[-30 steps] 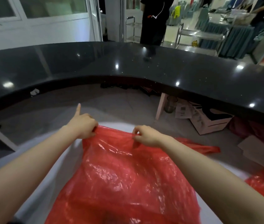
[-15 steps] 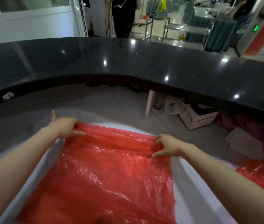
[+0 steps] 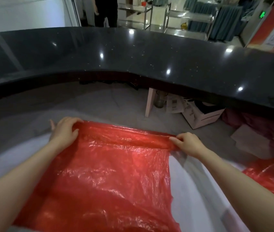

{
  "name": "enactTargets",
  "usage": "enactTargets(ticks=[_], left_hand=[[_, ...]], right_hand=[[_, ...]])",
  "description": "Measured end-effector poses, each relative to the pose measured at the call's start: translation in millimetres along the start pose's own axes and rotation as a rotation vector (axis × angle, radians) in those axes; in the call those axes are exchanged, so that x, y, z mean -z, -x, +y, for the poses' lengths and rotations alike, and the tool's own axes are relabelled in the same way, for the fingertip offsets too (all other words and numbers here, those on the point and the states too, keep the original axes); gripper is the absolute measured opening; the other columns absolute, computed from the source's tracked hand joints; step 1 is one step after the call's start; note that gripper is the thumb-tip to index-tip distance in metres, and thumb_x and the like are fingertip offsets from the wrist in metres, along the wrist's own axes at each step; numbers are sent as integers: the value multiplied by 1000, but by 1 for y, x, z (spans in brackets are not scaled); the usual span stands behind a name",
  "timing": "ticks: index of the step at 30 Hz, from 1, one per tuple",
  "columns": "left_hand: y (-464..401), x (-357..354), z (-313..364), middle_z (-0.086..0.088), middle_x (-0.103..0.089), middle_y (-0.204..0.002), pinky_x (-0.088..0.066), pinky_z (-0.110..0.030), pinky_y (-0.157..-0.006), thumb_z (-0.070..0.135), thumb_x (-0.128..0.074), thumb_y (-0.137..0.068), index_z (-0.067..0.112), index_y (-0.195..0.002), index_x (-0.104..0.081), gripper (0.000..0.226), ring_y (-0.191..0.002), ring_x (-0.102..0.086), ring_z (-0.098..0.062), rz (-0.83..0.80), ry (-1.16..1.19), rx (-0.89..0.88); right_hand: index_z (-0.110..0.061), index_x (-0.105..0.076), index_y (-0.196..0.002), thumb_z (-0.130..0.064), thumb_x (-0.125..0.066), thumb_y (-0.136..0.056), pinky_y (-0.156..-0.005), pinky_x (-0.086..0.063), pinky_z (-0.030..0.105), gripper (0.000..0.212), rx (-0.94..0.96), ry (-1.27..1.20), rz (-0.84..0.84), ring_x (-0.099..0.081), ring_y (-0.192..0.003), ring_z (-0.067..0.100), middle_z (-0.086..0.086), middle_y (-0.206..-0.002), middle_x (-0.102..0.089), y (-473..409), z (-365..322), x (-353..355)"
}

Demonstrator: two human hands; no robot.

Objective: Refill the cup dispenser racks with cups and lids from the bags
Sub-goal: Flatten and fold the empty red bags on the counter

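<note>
A large red plastic bag lies spread flat over a white surface in front of me. My left hand grips the bag's far edge at its left corner. My right hand pinches the same edge at the right corner, so the edge is stretched taut between them. No cups, lids or dispenser racks show in the head view.
A curved black counter arcs across beyond the bag. Under it on the grey floor stand a white cardboard box and a jar. A second red bag lies at the right edge. A person in black stands behind the counter.
My hands have moved apart along the bag's far edge, pulling it from a bunched heap into a wide flat sheet. The view has tilted slightly lower.
</note>
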State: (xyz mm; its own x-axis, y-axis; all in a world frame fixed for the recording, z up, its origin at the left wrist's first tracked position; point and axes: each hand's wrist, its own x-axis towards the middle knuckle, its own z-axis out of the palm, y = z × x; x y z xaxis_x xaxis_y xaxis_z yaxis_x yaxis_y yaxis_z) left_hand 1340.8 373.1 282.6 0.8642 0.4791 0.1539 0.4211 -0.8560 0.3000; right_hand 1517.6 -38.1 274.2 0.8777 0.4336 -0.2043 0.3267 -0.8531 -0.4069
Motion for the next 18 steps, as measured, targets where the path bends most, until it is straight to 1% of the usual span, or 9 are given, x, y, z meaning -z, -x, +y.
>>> enactTargets(ticks=[3,5,7,9,11,13,15,16,18], left_hand=[[7,-5,12,-5,-45,-145,18,-49,-110,2,-63,-78,17,-130,-55,54,-143,-24,-27,96,-70,-134],[10,-9,18,-6,-38,-150,22,-39,-111,11,-64,-83,16,-134,-52,53,-145,-20,-26,67,-141,-230],[9,-13,21,-5,-34,-153,12,-39,-116,19,-61,-88,16,-136,-49,50,-145,-19,-25,19,-167,-257],[7,-16,19,-7,-35,-152,-2,-41,-118,19,-59,-90,14,-135,-51,46,-144,-22,-26,-9,-162,-248],[6,-17,13,-10,-41,-148,-12,-42,-117,13,-60,-87,10,-128,-57,41,-142,-29,-28,-14,-156,-246],[6,-21,10,-13,-47,-142,-20,-44,-116,7,-63,-84,7,-122,-61,38,-138,-36,-31,-23,-159,-265],[4,-27,9,-14,-49,-141,-22,-45,-115,10,-63,-85,7,-124,-61,39,-136,-39,-33,-45,-164,-304],[2,-30,9,-13,-46,-144,-19,-44,-115,17,-61,-88,9,-130,-57,43,-138,-36,-32,-81,-182,-310],[1,-39,9,-5,-31,-155,-8,-45,-117,38,-47,-96,21,-146,-38,54,-145,-21,-27,-200,-252,-271]], right_hand=[[-17,-59,-53,-64,-41,-91,-51,-38,28,62,-17,19,26,-56,-51,12,-4,-50,-57,-4,0,-4],[-16,-56,-52,-64,-36,-92,-54,-38,30,66,-45,51,57,-56,-55,16,-2,-54,-56,-7,1,-6],[-16,-59,-59,-62,-37,-93,-60,-42,32,61,-87,86,88,-60,-65,22,2,-63,-60,-10,0,-8],[-17,-64,-81,-53,-45,-92,-78,-47,37,42,-127,210,162,-60,-86,28,7,-88,-65,-11,-4,-11],[-19,-62,-104,-37,-56,-89,-98,-33,49,24,-124,339,307,-48,-110,34,12,-114,-57,-9,-12,-18],[-16,-62,-109,-20,-66,-82,-98,-30,57,27,43,346,431,-45,-116,38,17,-120,-54,-4,-26,-27],[-12,-68,-101,-9,-74,-75,-90,-41,56,28,358,323,513,-56,-109,39,18,-116,-60,1,-40,-40],[-13,-69,-102,-12,-75,-76,-90,-43,55,27,459,314,476,-58,-110,38,16,-118,-61,3,-45,-47],[-26,-56,-129,-39,-58,-90,-107,-27,56,41,362,298,212,-39,-133,34,6,-144,-45,4,-49,-55]])
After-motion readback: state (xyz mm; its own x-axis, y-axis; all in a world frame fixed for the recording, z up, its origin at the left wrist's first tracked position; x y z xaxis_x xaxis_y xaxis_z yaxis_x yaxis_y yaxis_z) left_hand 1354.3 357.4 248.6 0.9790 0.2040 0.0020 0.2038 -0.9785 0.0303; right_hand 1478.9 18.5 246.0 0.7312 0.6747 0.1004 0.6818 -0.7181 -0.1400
